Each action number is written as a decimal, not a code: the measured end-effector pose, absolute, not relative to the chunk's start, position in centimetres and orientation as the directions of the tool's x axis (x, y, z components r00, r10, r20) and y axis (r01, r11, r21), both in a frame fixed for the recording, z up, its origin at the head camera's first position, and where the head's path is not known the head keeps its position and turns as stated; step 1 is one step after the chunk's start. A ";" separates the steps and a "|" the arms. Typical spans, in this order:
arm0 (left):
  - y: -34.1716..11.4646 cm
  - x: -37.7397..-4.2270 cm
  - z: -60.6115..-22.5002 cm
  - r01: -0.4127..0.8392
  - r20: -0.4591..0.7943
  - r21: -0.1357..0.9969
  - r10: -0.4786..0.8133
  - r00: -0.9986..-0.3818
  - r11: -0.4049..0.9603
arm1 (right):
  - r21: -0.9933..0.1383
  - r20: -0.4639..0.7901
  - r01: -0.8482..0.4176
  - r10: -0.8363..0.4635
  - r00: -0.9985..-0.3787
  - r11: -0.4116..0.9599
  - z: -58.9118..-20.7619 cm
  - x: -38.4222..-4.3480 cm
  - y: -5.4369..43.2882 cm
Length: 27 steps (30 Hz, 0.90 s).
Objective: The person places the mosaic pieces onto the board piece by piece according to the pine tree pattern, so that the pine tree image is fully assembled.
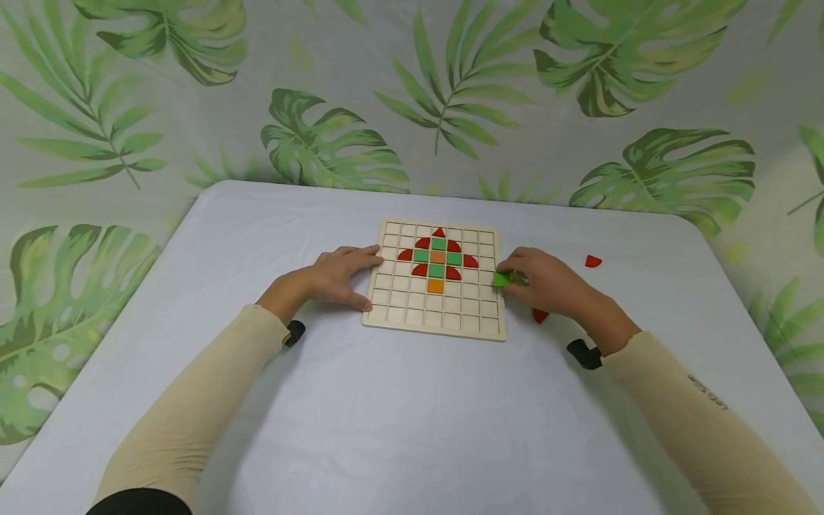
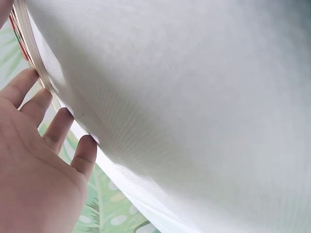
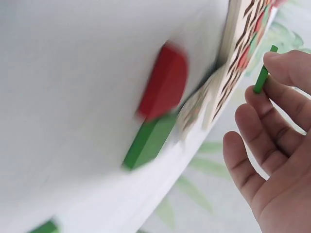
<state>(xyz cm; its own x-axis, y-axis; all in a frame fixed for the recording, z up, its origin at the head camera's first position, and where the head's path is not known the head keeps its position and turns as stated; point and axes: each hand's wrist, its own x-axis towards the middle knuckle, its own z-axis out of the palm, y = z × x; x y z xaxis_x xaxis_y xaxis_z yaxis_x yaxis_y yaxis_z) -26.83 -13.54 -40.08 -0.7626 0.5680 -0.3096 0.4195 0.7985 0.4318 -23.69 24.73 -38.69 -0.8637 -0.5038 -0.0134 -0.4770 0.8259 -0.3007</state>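
A square wooden grid board (image 1: 399,315) lies on the white table, with red, green and orange tiles arranged in a tree-like figure on its upper middle. My left hand (image 1: 337,275) rests along the board's left edge, fingers extended and thumb near the lower left corner. Between thumb and fingertips, my right hand (image 1: 543,282) pinches a thin green tile (image 3: 262,77) over the board's right edge. A red piece (image 3: 165,82) with a curved side lies on the table close to that hand, against a green block (image 3: 150,141) in the right wrist view.
Another red piece (image 1: 593,261) lies farther right on the cloth. At the bottom left of the right wrist view, part of a green piece (image 3: 46,227) shows. Behind the table's far edge hangs a leaf-patterned cloth (image 1: 463,93).
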 end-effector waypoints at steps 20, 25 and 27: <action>-13.5 -26.8 -40.2 0.417 -0.301 0.441 0.568 -0.766 0.795 | -0.300 -0.020 -0.551 -0.583 -0.812 0.779 -38.7 -24.2 18.6; -13.5 -26.8 -40.2 0.416 -0.300 0.441 0.568 -0.767 0.795 | -0.312 -0.014 -0.535 -0.567 -0.824 0.785 -39.3 -24.2 18.4; -13.5 -26.8 -40.2 0.413 -0.304 0.441 0.565 -0.767 0.797 | -0.318 -0.029 -0.518 -0.555 -0.831 0.794 -39.6 -24.2 18.4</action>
